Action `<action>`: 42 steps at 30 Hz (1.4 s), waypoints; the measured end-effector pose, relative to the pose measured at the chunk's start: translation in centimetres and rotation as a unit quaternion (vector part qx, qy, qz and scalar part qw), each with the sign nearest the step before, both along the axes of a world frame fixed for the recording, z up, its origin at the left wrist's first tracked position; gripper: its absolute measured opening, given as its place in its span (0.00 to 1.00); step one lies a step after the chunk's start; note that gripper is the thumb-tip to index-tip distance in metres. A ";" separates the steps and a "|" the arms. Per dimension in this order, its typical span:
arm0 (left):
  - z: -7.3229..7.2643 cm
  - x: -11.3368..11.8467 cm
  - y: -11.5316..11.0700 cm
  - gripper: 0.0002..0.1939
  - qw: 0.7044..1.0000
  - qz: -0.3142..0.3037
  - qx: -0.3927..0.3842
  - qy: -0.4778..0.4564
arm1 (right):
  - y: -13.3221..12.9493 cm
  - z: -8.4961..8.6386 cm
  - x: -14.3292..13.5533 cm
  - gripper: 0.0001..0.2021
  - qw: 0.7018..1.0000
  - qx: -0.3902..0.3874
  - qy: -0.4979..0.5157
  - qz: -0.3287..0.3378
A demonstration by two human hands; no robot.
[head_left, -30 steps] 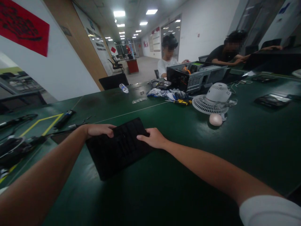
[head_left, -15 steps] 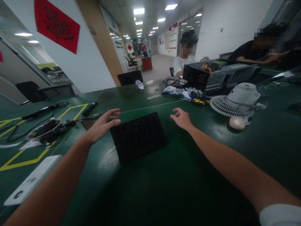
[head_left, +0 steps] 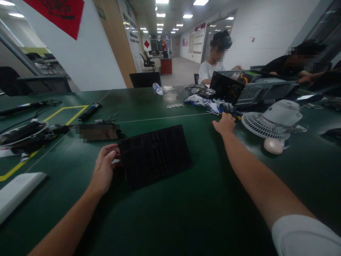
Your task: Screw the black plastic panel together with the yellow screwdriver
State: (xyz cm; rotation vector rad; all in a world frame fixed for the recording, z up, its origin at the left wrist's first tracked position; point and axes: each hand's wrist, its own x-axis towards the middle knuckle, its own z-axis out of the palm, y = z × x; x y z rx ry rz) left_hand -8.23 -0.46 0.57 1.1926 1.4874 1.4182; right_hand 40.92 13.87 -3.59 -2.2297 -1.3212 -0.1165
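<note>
A flat black rectangular panel point(head_left: 157, 156) with moulded ridges lies on the dark green table in front of me. The fingers of my left hand point(head_left: 105, 165) are bent around its left edge; some fingertips are hidden behind it. Farther out on the right, my right hand point(head_left: 225, 124) reaches over the yellow-and-black screwdrivers point(head_left: 236, 116) beside a crumpled cloth. Its thumb stands apart from its fingers, which partly cover the tools. Whether they touch a handle is not clear.
A white fan point(head_left: 271, 119) lies at right by a pale rounded object point(head_left: 273, 146). Behind stand an open computer case point(head_left: 252, 92) and two people. A plastic bottle point(head_left: 157, 89) lies at the far edge. Cables and a white box point(head_left: 20, 193) are at left.
My left hand has come down from above the panel onto its left edge. My right hand has moved forward and right to the screwdrivers. The view has shifted.
</note>
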 end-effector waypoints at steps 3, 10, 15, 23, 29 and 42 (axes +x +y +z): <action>-0.1 -0.1 0.0 0.12 1.000 -0.005 -0.009 -0.001 | 0.1 0.3 0.7 0.38 0.999 -0.011 -0.028 -0.018; -0.7 -0.5 -0.1 0.15 0.999 -0.029 0.005 0.040 | -0.9 0.8 0.1 0.34 0.998 -0.014 -0.059 -0.017; -0.2 -0.3 -0.6 0.20 0.995 -0.062 0.011 0.074 | -1.6 0.4 -1.0 0.22 0.996 -0.055 -0.051 0.045; 0.6 0.4 -1.0 0.26 0.981 -0.160 -0.059 0.091 | -4.9 0.2 -5.6 0.19 0.976 -0.023 -0.024 0.216; 0.9 -1.0 -1.1 0.18 0.969 -0.206 -0.131 0.048 | -6.1 0.5 -8.1 0.20 0.953 0.013 0.042 0.299; 2.0 -2.8 -1.5 0.17 0.947 -0.231 -0.224 0.007 | -2.0 1.5 3.6 0.35 0.998 0.010 -0.031 0.063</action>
